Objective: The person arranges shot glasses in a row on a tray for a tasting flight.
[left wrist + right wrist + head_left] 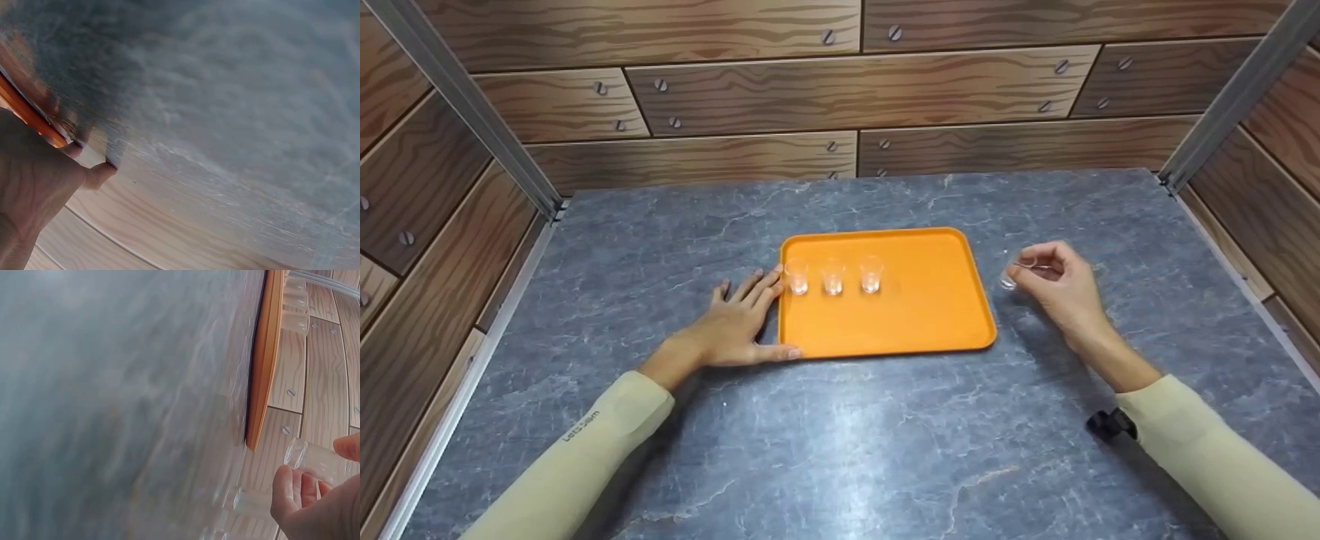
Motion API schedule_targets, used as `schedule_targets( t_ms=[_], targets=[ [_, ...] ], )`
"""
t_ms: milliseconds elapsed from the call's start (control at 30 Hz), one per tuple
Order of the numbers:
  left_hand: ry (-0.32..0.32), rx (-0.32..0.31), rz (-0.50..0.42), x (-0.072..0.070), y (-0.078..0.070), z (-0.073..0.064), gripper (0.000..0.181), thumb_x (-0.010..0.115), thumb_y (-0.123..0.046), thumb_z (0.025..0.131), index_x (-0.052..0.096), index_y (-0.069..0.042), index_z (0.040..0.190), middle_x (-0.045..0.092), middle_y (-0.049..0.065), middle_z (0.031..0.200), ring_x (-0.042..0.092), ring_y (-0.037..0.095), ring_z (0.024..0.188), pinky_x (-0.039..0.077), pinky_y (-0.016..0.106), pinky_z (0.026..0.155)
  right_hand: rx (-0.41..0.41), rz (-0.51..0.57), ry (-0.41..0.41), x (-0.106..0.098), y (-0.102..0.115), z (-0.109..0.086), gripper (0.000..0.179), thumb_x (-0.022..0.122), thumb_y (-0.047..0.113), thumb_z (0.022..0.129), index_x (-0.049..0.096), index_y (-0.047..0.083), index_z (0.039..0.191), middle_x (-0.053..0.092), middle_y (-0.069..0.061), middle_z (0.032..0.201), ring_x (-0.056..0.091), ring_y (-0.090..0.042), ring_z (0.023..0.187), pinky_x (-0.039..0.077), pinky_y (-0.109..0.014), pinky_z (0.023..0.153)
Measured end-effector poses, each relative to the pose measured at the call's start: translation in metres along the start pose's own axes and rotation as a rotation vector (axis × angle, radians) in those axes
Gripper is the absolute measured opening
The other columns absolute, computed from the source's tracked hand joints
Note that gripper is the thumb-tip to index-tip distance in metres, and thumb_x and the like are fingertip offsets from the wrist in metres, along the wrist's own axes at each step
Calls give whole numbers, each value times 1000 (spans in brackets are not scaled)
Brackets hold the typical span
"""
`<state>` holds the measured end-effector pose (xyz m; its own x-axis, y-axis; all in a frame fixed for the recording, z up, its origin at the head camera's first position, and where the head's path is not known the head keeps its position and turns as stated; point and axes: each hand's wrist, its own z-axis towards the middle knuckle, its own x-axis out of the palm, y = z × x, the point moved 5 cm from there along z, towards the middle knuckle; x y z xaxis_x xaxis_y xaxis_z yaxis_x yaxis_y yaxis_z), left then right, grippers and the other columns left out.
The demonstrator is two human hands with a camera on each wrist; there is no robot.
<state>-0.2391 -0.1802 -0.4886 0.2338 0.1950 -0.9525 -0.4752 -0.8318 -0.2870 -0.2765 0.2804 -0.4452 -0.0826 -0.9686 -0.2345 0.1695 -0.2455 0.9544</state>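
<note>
Three small clear glasses, including a left one [798,279], a middle one [832,279] and a right one [871,276], stand in a row on an orange tray [930,300]. At the tray's left side my left hand [735,326] lies with fingers spread, its thumb at the near corner and fingertips at the rim. Just right of the tray, my right hand [1069,289] pinches another clear glass [320,461] between thumb and fingers, raised above the table. Beyond that hand, the right wrist view shows one more clear glass [253,502] low by the tabletop, mostly hidden from the head view.
The grey marbled table [847,435] extends around the tray on all sides. Wood-patterned panels [750,97] wall in the back and both sides, with metal posts such as the left one [472,112] at the corners.
</note>
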Motion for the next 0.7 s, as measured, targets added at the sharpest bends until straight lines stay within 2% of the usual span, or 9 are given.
schedule_targets(
  t_ms=[300, 700],
  targets=[
    [-7, 3, 2, -2, -2, -1, 120, 54, -88, 93, 18, -9, 175, 4, 10, 183, 11, 42, 165, 12, 83, 118, -1, -27, 73, 20, 4, 0, 38, 83, 8, 98, 66, -12, 125, 72, 0, 109, 70, -12, 98, 56, -19, 85],
    [-8, -2, -1, -1, -2, -1, 121, 53, -89, 93, 18, -8, 175, 4, 10, 183, 11, 43, 165, 12, 83, 117, 8, -24, 142, 49, 11, 1, 39, 83, 5, 97, 68, -12, 128, 69, -21, 119, 71, -10, 97, 56, -20, 84]
  ],
)
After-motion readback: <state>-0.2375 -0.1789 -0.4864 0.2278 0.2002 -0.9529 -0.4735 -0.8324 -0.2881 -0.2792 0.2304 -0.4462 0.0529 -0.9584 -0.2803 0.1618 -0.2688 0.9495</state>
